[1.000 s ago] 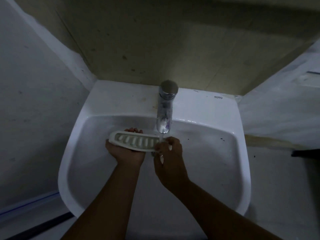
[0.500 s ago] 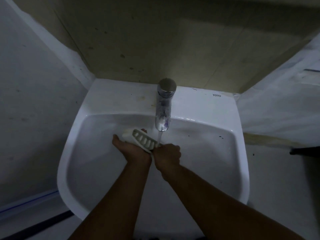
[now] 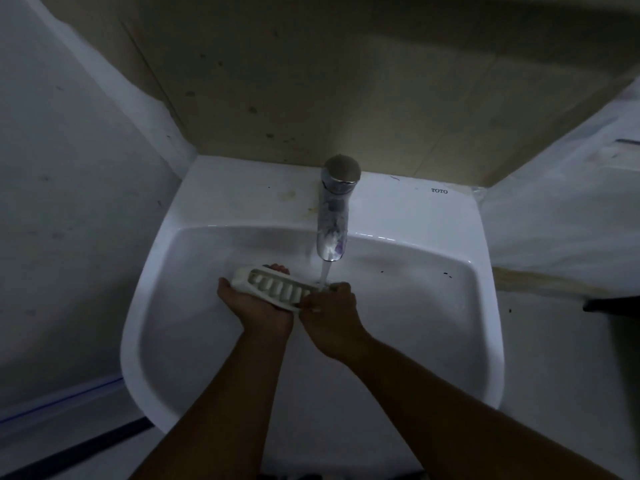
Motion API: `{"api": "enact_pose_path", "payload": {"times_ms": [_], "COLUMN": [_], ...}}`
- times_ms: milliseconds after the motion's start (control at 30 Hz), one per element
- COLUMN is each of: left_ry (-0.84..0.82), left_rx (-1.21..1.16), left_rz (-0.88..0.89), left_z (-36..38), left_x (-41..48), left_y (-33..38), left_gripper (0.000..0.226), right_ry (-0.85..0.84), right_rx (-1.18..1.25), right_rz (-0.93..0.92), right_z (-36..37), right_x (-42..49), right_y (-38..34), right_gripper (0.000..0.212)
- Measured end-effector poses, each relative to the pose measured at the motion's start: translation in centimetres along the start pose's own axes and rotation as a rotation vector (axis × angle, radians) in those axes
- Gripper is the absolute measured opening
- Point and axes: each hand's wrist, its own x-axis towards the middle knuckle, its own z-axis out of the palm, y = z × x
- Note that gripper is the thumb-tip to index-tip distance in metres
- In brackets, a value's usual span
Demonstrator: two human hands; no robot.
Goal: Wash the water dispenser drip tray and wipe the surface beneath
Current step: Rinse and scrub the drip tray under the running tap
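Note:
A white slotted drip tray (image 3: 273, 287) is held over the white sink basin (image 3: 433, 306), tilted with its slots facing up. My left hand (image 3: 256, 308) cups it from below, fingers curled round its far edge. My right hand (image 3: 330, 311) grips the tray's right end, right under the running water. Water streams from the chrome tap (image 3: 334, 216) onto that end of the tray.
The sink sits in a corner, with a beige wall behind and grey walls at the left and right. A dark object (image 3: 611, 303) juts in at the right edge. The light is dim.
The tray has tipped from steeply edge-on to flatter, slots facing up again. Both hands shifted slightly with it under the stream.

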Motion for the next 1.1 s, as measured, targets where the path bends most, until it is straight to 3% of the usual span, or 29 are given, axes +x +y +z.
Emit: {"api": "enact_pose_path", "payload": {"times_ms": [67, 167, 300, 367, 467, 667, 800, 967, 1100], "left_ry": [-0.020, -0.031, -0.040, -0.037, -0.013, -0.034, -0.067, -0.052, -0.093], "left_rx": [-0.003, 0.004, -0.005, -0.011, -0.009, 0.039, 0.113, 0.200, 0.204], "left_rz": [-0.013, -0.013, -0.034, -0.041, -0.035, -0.133, -0.102, -0.160, -0.153], "left_z": [0.5, 0.7, 0.0, 0.2, 0.6, 0.3, -0.2, 0.4, 0.7], "left_x": [0.0, 0.2, 0.5, 0.6, 0.4, 0.5, 0.8, 0.7, 0.8], "left_y": [0.1, 0.0, 0.2, 0.1, -0.9, -1.8, -2.4, -2.6, -2.7], "left_gripper": [0.066, 0.063, 0.061, 0.059, 0.054, 0.059, 0.069, 0.067, 0.075], "right_ry": [-0.050, 0.089, 0.115, 0.063, 0.157, 0.324, 0.362, 0.339, 0.341], "right_rx": [-0.112, -0.353, -0.330, -0.178, -0.001, -0.304, -0.214, -0.256, -0.170], "right_rz": [-0.023, -0.179, -0.352, -0.284, -0.213, -0.407, -0.314, -0.382, -0.243], "right_z": [0.1, 0.7, 0.7, 1.3, 1.4, 0.5, 0.7, 0.6, 0.7], "right_x": [0.3, 0.7, 1.2, 0.8, 0.8, 1.0, 1.1, 1.4, 2.1], "right_y": [-0.2, 0.9, 2.9, 3.8, 4.0, 4.9, 4.7, 3.2, 3.1], "right_gripper": [0.039, 0.038, 0.047, 0.054, 0.033, 0.018, 0.017, 0.020, 0.013]}}
